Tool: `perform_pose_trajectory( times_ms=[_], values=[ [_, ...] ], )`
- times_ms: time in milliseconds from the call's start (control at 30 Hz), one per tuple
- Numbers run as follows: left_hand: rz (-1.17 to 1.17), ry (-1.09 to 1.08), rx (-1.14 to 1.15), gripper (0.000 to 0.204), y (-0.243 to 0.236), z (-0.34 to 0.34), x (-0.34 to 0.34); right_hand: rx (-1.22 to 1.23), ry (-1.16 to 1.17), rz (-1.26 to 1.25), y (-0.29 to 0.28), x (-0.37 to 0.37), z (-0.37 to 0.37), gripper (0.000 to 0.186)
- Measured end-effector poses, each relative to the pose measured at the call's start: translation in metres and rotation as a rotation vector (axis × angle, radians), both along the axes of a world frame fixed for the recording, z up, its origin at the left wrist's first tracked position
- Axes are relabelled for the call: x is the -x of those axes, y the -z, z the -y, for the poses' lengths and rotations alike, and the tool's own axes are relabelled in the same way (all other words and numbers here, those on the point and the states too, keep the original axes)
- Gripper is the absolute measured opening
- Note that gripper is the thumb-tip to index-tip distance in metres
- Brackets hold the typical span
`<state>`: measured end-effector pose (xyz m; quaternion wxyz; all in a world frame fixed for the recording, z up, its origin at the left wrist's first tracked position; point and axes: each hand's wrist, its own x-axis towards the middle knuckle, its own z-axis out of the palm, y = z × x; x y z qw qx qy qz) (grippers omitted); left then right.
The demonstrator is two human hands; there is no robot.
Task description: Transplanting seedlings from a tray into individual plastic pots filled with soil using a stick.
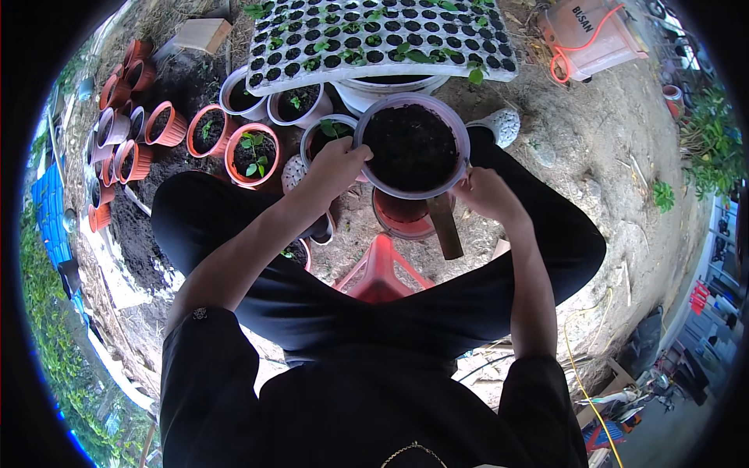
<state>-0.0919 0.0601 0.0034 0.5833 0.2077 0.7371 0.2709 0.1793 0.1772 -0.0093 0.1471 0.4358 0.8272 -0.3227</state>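
The pale pot [463, 140] of dark soil [412, 147] looks raised off the ground, just past the seedling tray's [304, 81] near edge. My left hand [339, 166] grips its left rim; my right hand [493, 195] curls at the lower right, holding what I can't tell, beside a brown strip [445, 228]. I'd hold the rim level, clear of the orange pot [399, 212] below.

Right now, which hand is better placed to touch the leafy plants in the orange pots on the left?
Left, probably. The left hand grips the soil-filled pot on the side nearer the leafy plants; the right hand is on its far side. Left would have to let go first.
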Motion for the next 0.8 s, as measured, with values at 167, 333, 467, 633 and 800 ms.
perform_pose_trajectory(
  times_ms=[167, 333, 467, 633, 800],
  values=[
    [0.146, -0.086, -0.086, 0.026, 0.007, -0.002, -0.003, 0.356, 0.174, 0.005, 0.047, -0.012, 0.009, 0.039],
    [0.269, -0.171, -0.141, 0.025, 0.01, -0.002, -0.004, 0.258, 0.188, -0.073, 0.084, -0.02, 0.011, 0.04],
    [0.316, -0.163, -0.211, 0.022, 0.003, -0.002, -0.011, 0.517, 0.274, -0.078, 0.097, -0.022, 0.01, 0.028],
    [0.201, -0.12, -0.135, 0.021, 0.01, 0.003, -0.002, 0.71, 0.353, -0.133, 0.089, -0.014, 0.007, 0.02],
    [0.233, -0.17, -0.222, 0.018, 0.006, 0.003, -0.003, 0.794, 0.384, -0.079, 0.084, -0.01, 0.007, 0.021]
  ],
)
